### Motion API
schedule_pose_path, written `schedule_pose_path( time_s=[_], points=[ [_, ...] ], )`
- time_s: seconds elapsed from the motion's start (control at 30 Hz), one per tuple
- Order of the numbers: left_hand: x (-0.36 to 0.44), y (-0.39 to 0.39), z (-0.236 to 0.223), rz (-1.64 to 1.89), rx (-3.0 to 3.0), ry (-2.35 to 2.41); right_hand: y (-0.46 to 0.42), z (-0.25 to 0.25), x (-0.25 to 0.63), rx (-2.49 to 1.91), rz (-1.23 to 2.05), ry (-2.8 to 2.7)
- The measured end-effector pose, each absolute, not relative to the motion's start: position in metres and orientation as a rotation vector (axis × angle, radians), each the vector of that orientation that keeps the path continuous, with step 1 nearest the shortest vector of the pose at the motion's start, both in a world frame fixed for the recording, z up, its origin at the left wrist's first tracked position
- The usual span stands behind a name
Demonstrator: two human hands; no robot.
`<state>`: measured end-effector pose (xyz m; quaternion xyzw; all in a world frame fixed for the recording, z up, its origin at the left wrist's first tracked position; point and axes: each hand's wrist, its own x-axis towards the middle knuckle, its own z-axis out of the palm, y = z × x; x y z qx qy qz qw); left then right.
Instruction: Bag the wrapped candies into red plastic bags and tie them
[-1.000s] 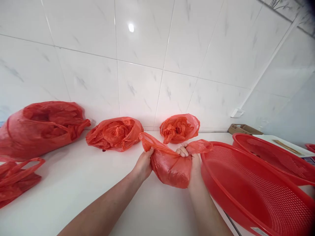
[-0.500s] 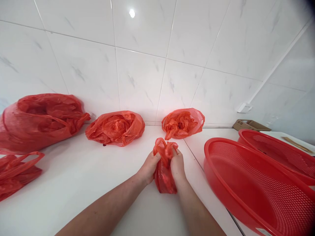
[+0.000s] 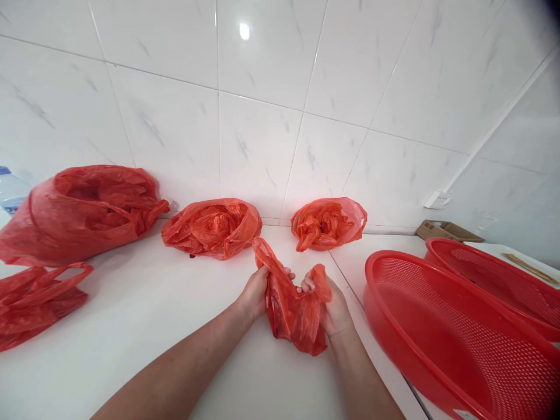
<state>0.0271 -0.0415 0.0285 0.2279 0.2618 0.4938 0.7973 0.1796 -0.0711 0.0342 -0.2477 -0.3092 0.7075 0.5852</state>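
Note:
A small red plastic bag (image 3: 294, 312) hangs between my two hands over the white table (image 3: 210, 356), with darker contents showing dimly through its film. On its left side my left hand (image 3: 258, 291) is closed around the upper edge, and one handle loop stands up above the thumb. My right hand (image 3: 335, 306) grips the opposite upper edge, its fingers curled inward over the film. The mouth of the bag sags between the hands. What lies inside cannot be made out.
Along the tiled wall stand a large red bag (image 3: 87, 216), a middle red bag (image 3: 212, 227) and a right red bag (image 3: 328, 224) stuffed with crumpled film. Another bag (image 3: 39, 297) lies at left. Red plastic baskets (image 3: 437, 326) and a cardboard box (image 3: 446, 229) are at right.
My hands have moved apart, spreading the top of the bag wider. The bunched bag now hangs slanted, with its left handle loop raised. The view has shifted slightly left.

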Motion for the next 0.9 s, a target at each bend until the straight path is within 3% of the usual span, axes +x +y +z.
schedule_pose_path(
  time_s=[0.2,0.5,0.67,0.9],
  points=[
    [0.031,-0.044,0.026,1.068,0.58,0.519,-0.08,0.034,0.168,-0.541,1.624,-0.723],
    [0.043,-0.064,0.037,1.045,0.819,0.565,-0.089,0.045,0.147,-0.913,1.341,-1.212],
    [0.045,-0.065,0.038,1.05,1.051,0.655,-0.078,0.034,0.156,-0.872,1.394,-1.064],
    [0.049,-0.071,0.032,1.155,1.335,0.667,-0.066,0.024,0.167,-1.01,1.215,-0.923]
  ],
)
